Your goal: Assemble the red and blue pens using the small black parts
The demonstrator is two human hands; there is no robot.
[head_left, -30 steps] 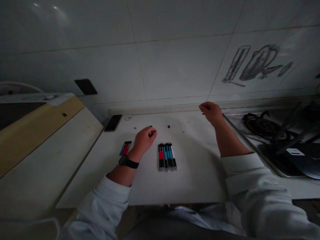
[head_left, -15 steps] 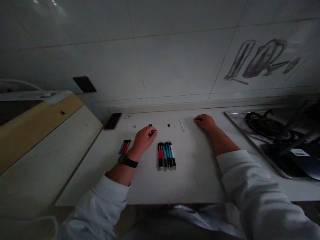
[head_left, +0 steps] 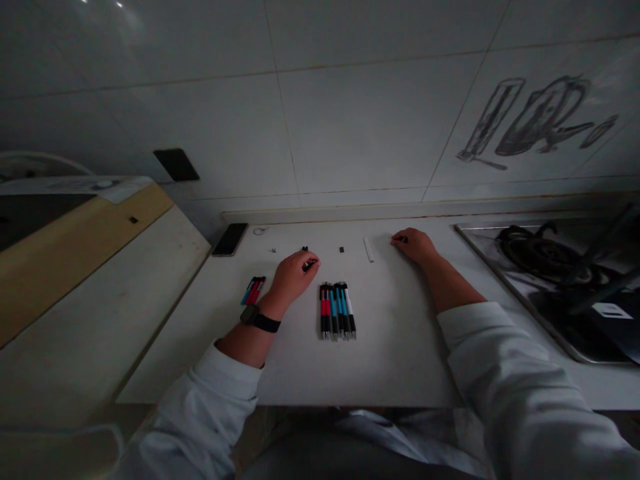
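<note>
My left hand (head_left: 291, 275) is closed on a small black piece (head_left: 309, 265), held between thumb and fingers over the worktop. More small black pieces (head_left: 305, 249) lie just beyond it. On the far right of the worktop my right hand (head_left: 416, 245) has its fingertips pinched together low at the surface; what they hold is too small to make out. Between the hands are a little dark square piece (head_left: 341, 250) and thin white sticks (head_left: 369, 250). Several click pens (head_left: 338, 312) in red, blue and white lie in a row nearer me. Red and blue pen parts (head_left: 254, 291) rest left of my left wrist.
A phone (head_left: 231, 240), a thin ring (head_left: 260, 231) and tiny metal bits (head_left: 273, 251) lie at the back left. A gas hob (head_left: 530, 257) borders the worktop on the right. The tiled wall (head_left: 360, 127) rises behind, and a pale box-like unit (head_left: 150, 267) stands left.
The whole view has shifted slightly, so everything appears a little further right. Both hands keep nearly the same place and closed pose.
</note>
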